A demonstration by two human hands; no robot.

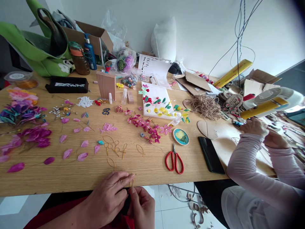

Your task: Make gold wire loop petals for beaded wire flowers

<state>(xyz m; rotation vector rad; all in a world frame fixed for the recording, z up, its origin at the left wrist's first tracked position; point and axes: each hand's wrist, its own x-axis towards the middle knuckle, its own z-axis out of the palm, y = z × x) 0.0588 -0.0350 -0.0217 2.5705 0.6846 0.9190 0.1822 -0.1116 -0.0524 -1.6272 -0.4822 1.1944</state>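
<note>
Golden wire, bent into one slim loop [131, 182], stands at the near edge of the wood-grained worktop [149, 168], its base pinched by the right grip [143, 204]; the left grip [110, 194] curls beside it, whether pinching I cannot tell. More loops [140, 150] lie beyond, some overlapping, near one red-handled scissors [174, 153], one flat phone [211, 155] and one rounded hoop [181, 137].

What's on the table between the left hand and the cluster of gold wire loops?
One separate gold loop lies between the left hand and the cluster, as the head view shows.
</note>
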